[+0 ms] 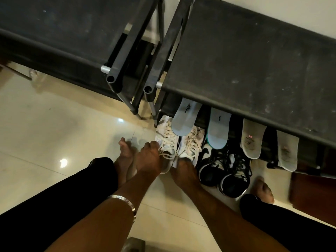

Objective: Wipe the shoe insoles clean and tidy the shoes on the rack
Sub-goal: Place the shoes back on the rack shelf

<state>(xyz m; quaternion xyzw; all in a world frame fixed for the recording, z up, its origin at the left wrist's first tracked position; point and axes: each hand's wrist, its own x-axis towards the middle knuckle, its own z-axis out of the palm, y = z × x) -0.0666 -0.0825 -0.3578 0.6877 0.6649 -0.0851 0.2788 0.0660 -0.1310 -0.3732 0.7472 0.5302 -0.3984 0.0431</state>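
A home entryway: black shoe racks (pixel 245 70) on glossy cream floor tiles (pixel 54 133), bare feet (pixel 262 190).

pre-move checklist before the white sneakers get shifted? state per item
1. Left hand grips the left white sneaker at its laces: ok.
2. Right hand on the right white sneaker: touching its heel end, grip cannot tell.
3. Blue insoles off the sneakers: not ok, one leans over the white pair.
4. Black sneakers apart from the white pair: not ok, they sit side by side, close together.
5. White insoles clean: not ok, dark marks show.
6. Room on the rack shelf below: cannot tell.
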